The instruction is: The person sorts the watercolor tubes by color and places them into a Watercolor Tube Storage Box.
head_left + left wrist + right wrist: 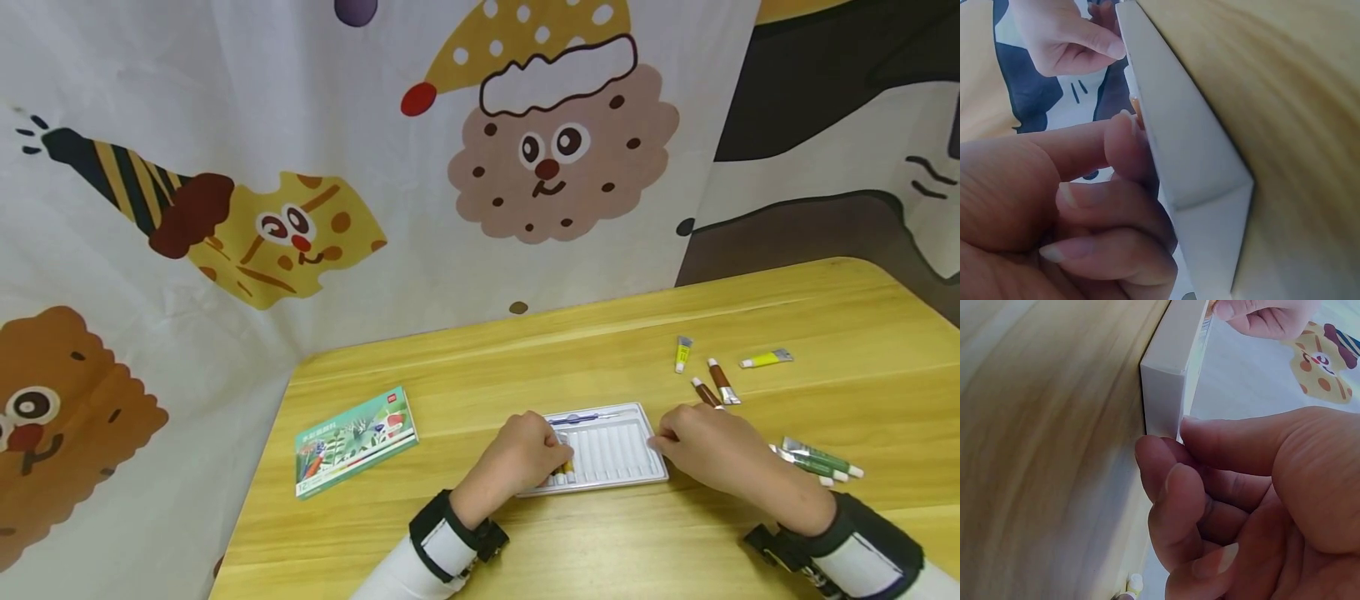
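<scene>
A white plastic paint tray [617, 457] with ridged slots lies on the table, a thin paintbrush [585, 418] along its far side. My left hand [521, 457] is over the tray's left end, thumb and index finger pinching at an ochre paint tube [568, 472] in a slot. Beside it lie other white-capped tubes, partly hidden by that hand. In the left wrist view, an orange-brown tube [1135, 105] shows just past the fingertips, above the tray wall [1179, 125]. My right hand [716, 446] grips the tray's right edge between thumb and index finger, its other fingers curled.
A green paint box [356, 442] lies at the left. Beyond the right hand are two yellow tubes [767, 358] and two brown tubes [722, 381]. Several green tubes [825, 460] lie right of that hand. A printed cloth [420, 275] hangs behind the table.
</scene>
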`<state>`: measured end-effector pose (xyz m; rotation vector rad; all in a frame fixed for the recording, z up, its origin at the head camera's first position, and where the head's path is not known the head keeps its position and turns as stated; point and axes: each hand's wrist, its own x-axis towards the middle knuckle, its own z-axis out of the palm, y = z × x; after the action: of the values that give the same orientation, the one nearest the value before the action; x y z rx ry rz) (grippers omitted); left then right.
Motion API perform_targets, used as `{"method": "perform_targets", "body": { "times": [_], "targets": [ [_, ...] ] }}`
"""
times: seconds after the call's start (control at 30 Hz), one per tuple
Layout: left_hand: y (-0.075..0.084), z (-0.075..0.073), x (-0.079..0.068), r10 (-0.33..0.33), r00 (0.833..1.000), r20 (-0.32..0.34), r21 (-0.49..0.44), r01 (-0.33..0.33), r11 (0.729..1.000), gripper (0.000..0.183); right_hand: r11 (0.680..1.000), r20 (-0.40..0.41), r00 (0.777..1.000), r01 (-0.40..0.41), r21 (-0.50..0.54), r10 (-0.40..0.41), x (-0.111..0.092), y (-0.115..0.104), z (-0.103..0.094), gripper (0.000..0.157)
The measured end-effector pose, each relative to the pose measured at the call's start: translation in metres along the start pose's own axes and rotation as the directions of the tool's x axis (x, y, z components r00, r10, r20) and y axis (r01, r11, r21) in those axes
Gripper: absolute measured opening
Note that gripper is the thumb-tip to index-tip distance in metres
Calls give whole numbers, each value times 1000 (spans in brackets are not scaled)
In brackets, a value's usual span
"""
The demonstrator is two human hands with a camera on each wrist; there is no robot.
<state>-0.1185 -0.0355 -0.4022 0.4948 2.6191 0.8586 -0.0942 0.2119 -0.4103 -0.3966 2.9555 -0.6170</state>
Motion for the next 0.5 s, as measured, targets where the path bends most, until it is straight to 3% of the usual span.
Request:
{"method": "perform_targets", "body": {
  "times": [0.5],
  "targets": [
    [-2,-2,-2,-5,1000,29,6,5,1000,38,1000,1,1000,4,-6,-4,1,0,0,36]
  ]
}}
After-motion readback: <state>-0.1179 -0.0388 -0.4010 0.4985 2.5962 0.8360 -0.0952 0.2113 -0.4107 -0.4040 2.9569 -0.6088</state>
